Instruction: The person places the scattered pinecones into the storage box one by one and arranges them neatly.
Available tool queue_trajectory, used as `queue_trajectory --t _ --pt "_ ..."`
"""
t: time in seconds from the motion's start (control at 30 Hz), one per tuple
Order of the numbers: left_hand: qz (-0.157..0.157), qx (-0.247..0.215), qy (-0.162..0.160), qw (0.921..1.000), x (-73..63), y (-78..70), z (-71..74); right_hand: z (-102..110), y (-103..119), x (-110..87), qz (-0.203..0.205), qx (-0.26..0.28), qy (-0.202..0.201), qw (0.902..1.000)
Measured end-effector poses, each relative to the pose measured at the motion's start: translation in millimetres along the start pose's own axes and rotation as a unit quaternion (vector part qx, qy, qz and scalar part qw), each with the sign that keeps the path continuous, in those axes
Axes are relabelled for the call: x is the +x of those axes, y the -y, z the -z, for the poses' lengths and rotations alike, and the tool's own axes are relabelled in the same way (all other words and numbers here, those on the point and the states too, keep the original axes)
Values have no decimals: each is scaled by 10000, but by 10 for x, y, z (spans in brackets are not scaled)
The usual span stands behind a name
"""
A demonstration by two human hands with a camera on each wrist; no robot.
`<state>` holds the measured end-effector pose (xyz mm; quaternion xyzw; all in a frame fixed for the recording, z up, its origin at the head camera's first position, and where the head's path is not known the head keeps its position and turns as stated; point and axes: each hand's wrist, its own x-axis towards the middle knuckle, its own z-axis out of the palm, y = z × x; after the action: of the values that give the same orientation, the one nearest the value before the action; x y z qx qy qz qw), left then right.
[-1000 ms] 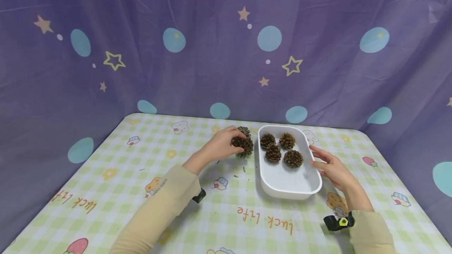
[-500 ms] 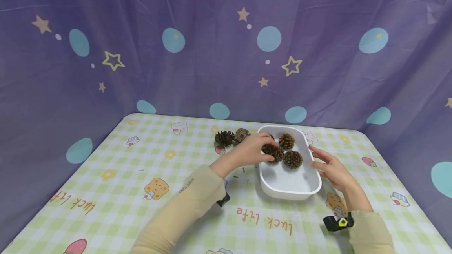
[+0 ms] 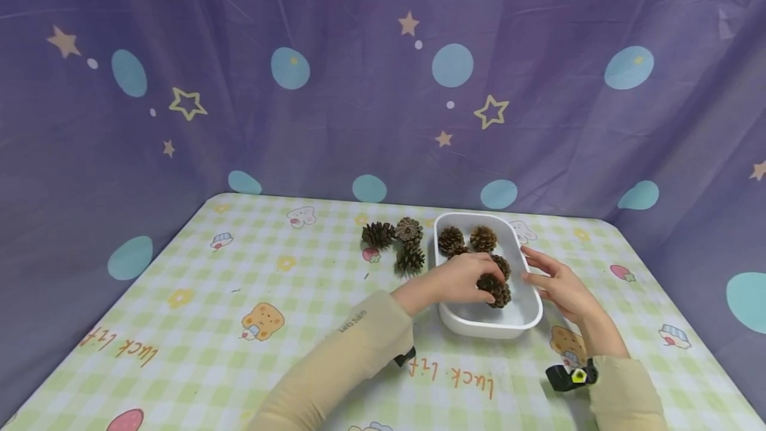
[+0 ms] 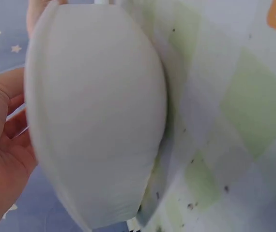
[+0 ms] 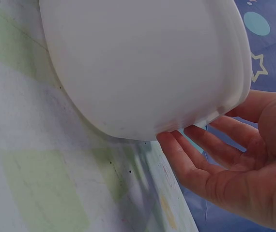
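Observation:
My left hand (image 3: 457,279) reaches over the near left side of a white plastic container (image 3: 491,330) and grips a brown pine cone (image 3: 498,292) low inside it. Other pine cones (image 3: 483,239) sit in its far half, one partly covered by the fingers. In the left wrist view, the hand (image 4: 5,145) passes behind the container wall (image 4: 99,116), which hides the cone. Against the right outer side rests my right hand (image 3: 565,291), fingers extended and touching the wall near the rim; the right wrist view shows those fingertips (image 5: 164,137) on the white wall.
Left of the container, several more pine cones (image 3: 378,235) cluster on the green-checked tablecloth (image 3: 335,364). Small dark bits are scattered on the cloth. A purple curtain (image 3: 335,132) with stars and blue ovals hangs behind the table.
My left hand has carried a pine cone from the table cluster rightward, over the container's left rim and down toward its near half. The right hand stays at the container's right side.

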<state>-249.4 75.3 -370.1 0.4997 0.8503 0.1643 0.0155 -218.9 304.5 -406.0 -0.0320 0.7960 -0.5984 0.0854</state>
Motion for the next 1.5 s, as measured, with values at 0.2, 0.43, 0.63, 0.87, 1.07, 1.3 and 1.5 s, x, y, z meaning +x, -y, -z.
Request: queue_trajectory --t 0.2,0.43,0.63,0.87,1.07,1.3,1.5 --pt "191 -124 178 9996 55 -6 -95 -12 14 -1 -15 -51 -49 10000" --pt "428 73 252 9987 120 27 -188 -16 6 8 -62 -86 -60 9999" --pt "660 198 213 9974 206 51 -206 -10 -9 9 -30 -47 -59 10000" --pt "792 249 259 9962 273 52 -205 -1 -13 6 -43 -75 -62 9999" --pt "873 379 275 9951 286 57 -215 -6 -17 13 -39 -10 -32 10000" --pt "927 348 249 9948 241 58 -190 -3 -12 12 -29 -11 -15 10000" --pt "940 63 12 9955 112 83 -81 8 -13 13 -64 -22 -33 10000"
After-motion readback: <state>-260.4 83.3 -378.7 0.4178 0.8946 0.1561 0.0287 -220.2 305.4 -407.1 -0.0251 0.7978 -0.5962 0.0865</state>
